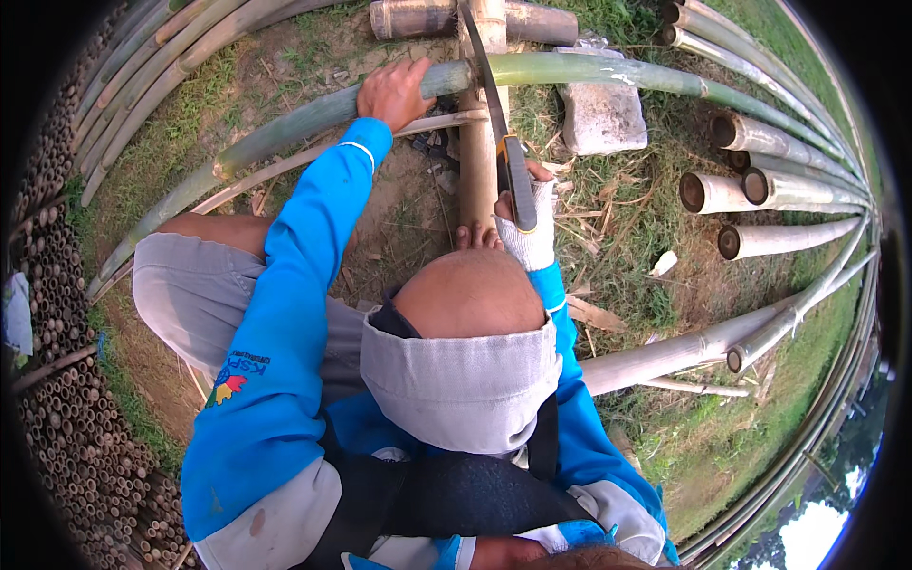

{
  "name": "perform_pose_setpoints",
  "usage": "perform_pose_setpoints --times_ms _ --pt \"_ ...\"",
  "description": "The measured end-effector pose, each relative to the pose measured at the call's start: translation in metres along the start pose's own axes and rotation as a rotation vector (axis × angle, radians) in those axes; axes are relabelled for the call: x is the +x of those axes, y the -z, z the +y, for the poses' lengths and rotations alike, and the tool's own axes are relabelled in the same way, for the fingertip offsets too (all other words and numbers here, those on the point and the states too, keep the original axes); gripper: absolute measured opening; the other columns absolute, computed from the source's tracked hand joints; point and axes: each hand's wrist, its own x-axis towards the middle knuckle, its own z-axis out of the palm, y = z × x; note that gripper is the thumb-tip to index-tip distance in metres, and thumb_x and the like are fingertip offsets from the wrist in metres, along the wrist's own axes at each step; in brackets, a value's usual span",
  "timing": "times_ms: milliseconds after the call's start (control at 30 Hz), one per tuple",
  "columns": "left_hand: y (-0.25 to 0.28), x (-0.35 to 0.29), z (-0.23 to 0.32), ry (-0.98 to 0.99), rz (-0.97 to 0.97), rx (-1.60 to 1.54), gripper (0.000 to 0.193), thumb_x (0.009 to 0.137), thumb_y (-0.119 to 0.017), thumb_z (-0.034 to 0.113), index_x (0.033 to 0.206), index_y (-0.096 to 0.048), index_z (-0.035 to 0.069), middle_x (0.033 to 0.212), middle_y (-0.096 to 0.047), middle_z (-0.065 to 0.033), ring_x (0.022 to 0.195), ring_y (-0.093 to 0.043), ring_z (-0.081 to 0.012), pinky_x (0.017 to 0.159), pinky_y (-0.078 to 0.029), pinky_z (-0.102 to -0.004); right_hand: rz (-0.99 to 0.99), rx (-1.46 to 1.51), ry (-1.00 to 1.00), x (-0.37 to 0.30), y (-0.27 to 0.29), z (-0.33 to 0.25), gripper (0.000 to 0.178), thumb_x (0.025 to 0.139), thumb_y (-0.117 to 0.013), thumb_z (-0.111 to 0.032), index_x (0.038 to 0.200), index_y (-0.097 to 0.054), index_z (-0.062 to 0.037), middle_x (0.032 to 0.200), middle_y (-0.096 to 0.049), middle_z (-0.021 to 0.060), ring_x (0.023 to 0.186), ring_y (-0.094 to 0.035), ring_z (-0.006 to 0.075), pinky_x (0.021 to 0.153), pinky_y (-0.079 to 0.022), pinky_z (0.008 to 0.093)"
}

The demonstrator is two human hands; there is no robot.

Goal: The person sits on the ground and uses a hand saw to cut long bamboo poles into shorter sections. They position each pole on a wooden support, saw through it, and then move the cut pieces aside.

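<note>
A long green bamboo pole (608, 69) runs from left to right in front of me. My left hand (394, 93) is bare and grips it from above, left of the saw. In my right hand (528, 211), which wears a white glove with bare fingertips, is a hand saw (514, 176) with a black and orange handle. Its long blade points away from me and crosses the pole beside a node; how deep it sits cannot be seen. Beneath the pole lies a pale bamboo log (478, 180), pointing away from me. My bare toes (477, 237) touch its near end.
A thicker brown bamboo piece (541, 24) lies crosswise at the far end. Right of the saw sits a pale stone block (604, 116). Cut bamboo poles (714, 193) lie at right, more poles (142, 85) at far left. Stacked bamboo ends (76, 418) fill the left edge.
</note>
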Motion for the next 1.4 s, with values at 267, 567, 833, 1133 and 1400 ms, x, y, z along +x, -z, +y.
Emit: perform_pose_setpoints --times_ms 267,567,833,1133,1400 --pt "0.002 -0.003 0.005 0.011 0.045 0.0 0.061 0.072 -0.096 0.036 0.124 -0.07 0.017 0.108 -0.075 -0.0105 0.103 -0.073 -0.0333 0.088 -0.06 -0.0484 0.037 0.221 -0.392 -0.191 0.058 -0.02 0.066 0.086 -0.083 -0.005 0.143 -0.049 -0.008 0.121 -0.061 0.0089 0.103 -0.063 0.0172 0.094 -0.052 0.0337" --pt "-0.002 0.002 0.005 0.038 -0.023 0.01 0.063 0.073 -0.096 0.039 0.128 -0.071 0.019 0.118 -0.077 -0.0105 0.106 -0.074 -0.0347 0.088 -0.062 -0.048 -0.008 0.145 -0.108 -0.031 0.003 0.006 0.062 0.094 -0.07 0.003 0.149 -0.042 -0.0078 0.108 -0.056 0.0034 0.08 -0.053 0.0109 0.071 -0.049 0.0255" --pt "0.014 0.006 0.013 0.071 -0.109 -0.002 0.063 0.074 -0.095 0.04 0.128 -0.07 0.018 0.117 -0.078 -0.01 0.108 -0.075 -0.0334 0.089 -0.062 -0.0468 0.2 0.404 -0.584 -0.215 0.064 -0.058 0.04 0.1 -0.07 -0.013 0.137 -0.053 -0.0118 0.104 -0.064 0.001 0.076 -0.06 0.0051 0.064 -0.048 0.0191" --pt "0.021 0.013 0.017 0.099 -0.192 0.019 0.063 0.079 -0.092 0.044 0.132 -0.07 0.018 0.126 -0.077 -0.0096 0.112 -0.074 -0.0351 0.093 -0.062 -0.049 0.074 -0.061 0.041 -0.009 -0.004 0.015 0.062 0.085 -0.073 -0.01 0.142 -0.049 -0.0078 0.098 -0.06 0.0179 0.081 -0.062 0.031 0.079 -0.055 0.0405" --pt "0.018 0.01 0.009 0.099 -0.135 0.016 0.064 0.074 -0.094 0.043 0.128 -0.07 0.018 0.12 -0.078 -0.0098 0.109 -0.075 -0.0336 0.091 -0.061 -0.0478 0.109 0.334 -0.458 -0.212 0.058 -0.023 0.057 0.093 -0.075 -0.008 0.144 -0.05 -0.0126 0.107 -0.064 0.0063 0.084 -0.062 0.0142 0.076 -0.053 0.0302"
